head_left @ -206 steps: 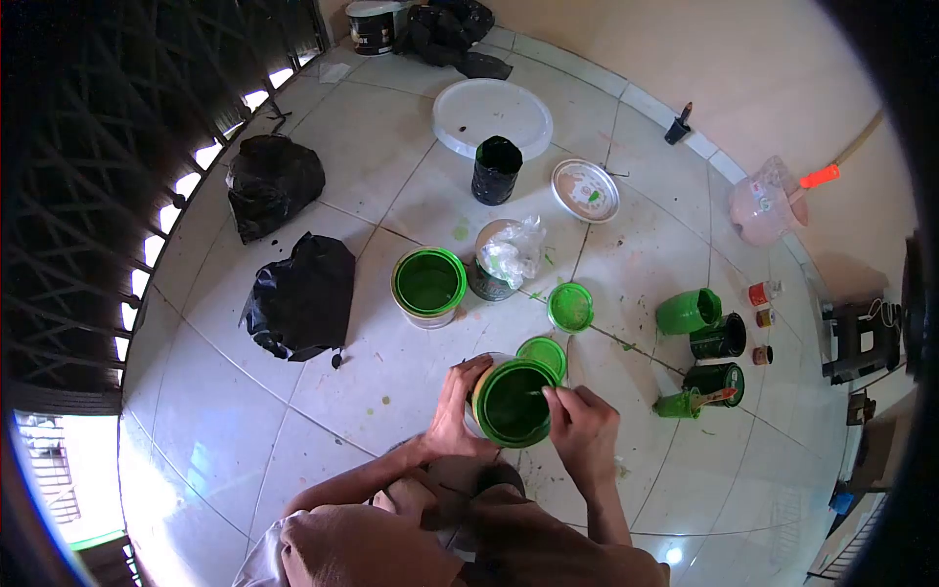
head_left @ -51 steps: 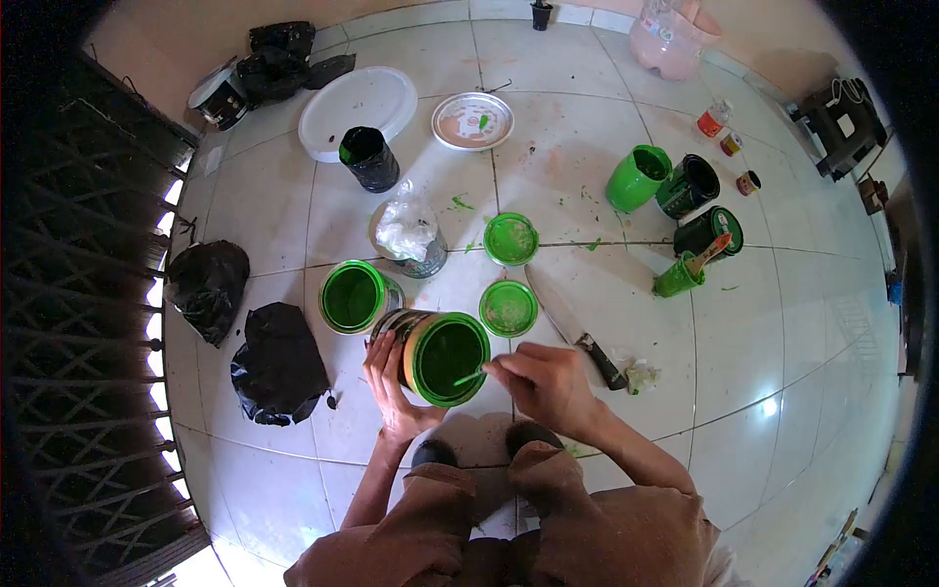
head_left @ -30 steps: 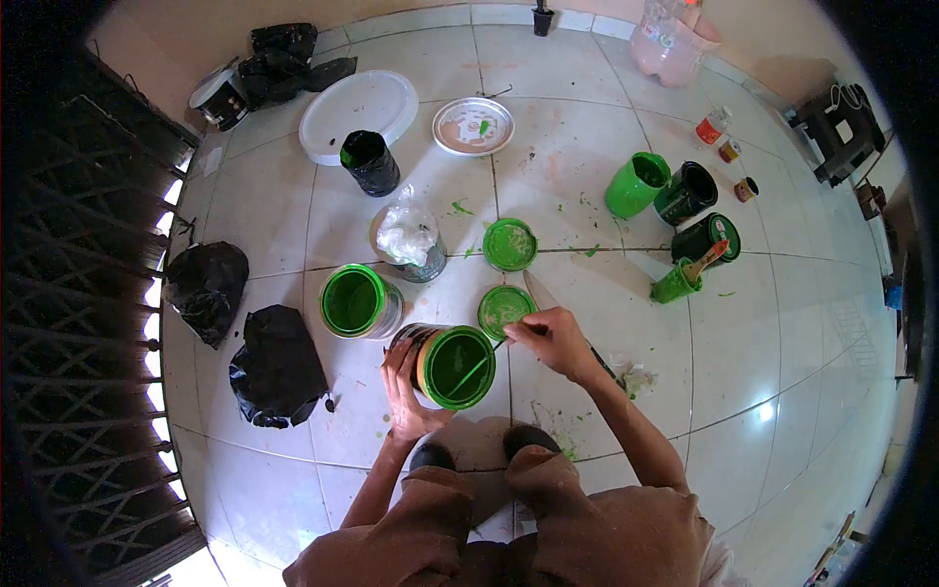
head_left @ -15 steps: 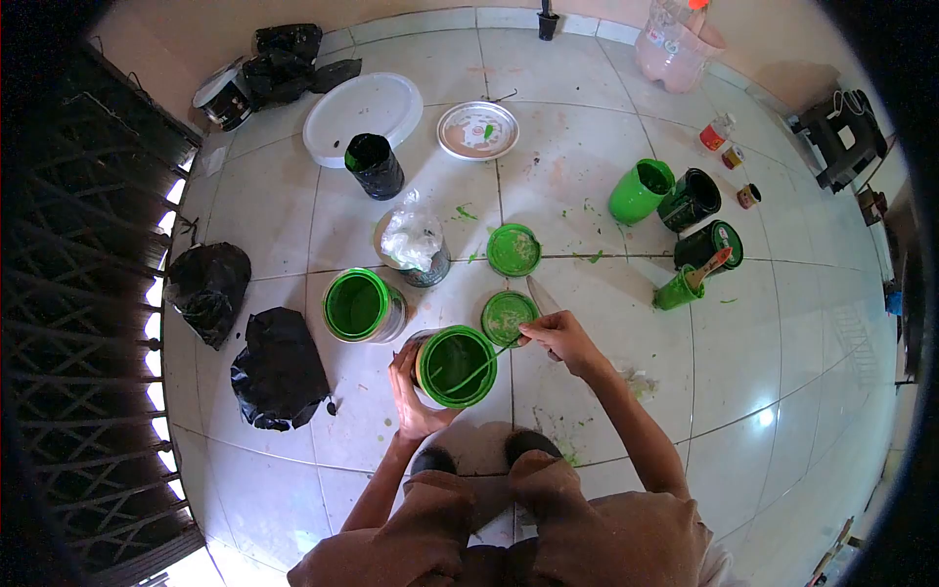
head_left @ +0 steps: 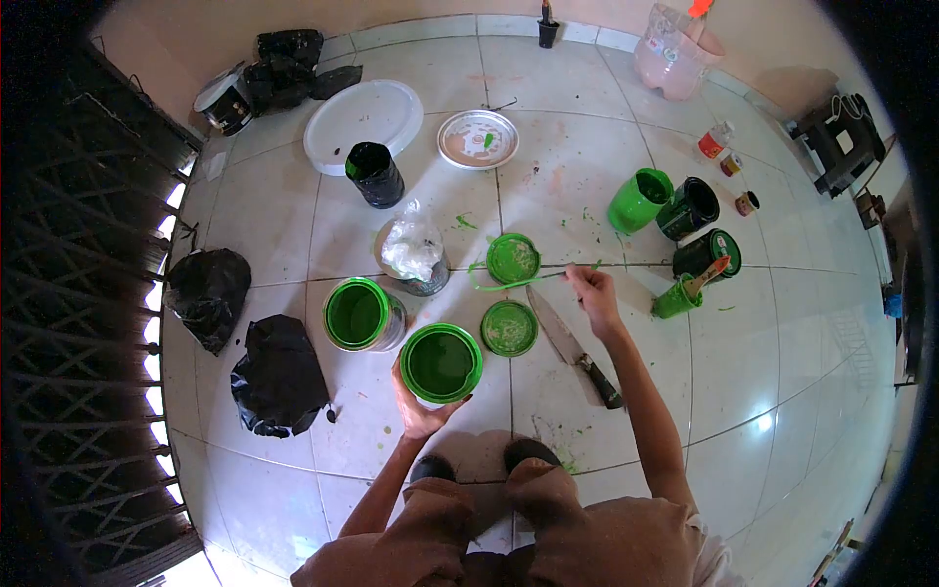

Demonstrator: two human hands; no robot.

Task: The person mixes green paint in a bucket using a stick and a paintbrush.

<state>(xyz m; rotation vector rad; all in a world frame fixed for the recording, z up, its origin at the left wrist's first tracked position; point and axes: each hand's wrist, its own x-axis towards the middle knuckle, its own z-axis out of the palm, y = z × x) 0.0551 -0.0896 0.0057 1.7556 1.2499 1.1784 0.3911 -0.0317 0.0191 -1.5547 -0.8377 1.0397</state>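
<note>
My left hand [head_left: 421, 411] is wrapped round the lower side of an open can of green paint [head_left: 441, 363]. Between the pinched fingers of my right hand [head_left: 592, 292] is a thin stick [head_left: 518, 284], its far part coated green and curved, over the floor beside a green lid [head_left: 514, 258]. A second green lid [head_left: 509, 328] lies just below that one. Right of the lids is a knife [head_left: 577, 354] with a black handle. Another open can of green paint [head_left: 356, 313] stands left of the held can.
Green and black containers [head_left: 641, 201] stand at the right, one with a brush [head_left: 706, 277]. A plastic-topped can [head_left: 416, 256], black-wrapped can [head_left: 375, 176], white lid [head_left: 363, 122] and round lid [head_left: 477, 139] are ahead. Black bags [head_left: 279, 377] lie left.
My right hand has lifted the stick out of the can and moved it up and right, uncovering the knife. The held can has shifted slightly left.
</note>
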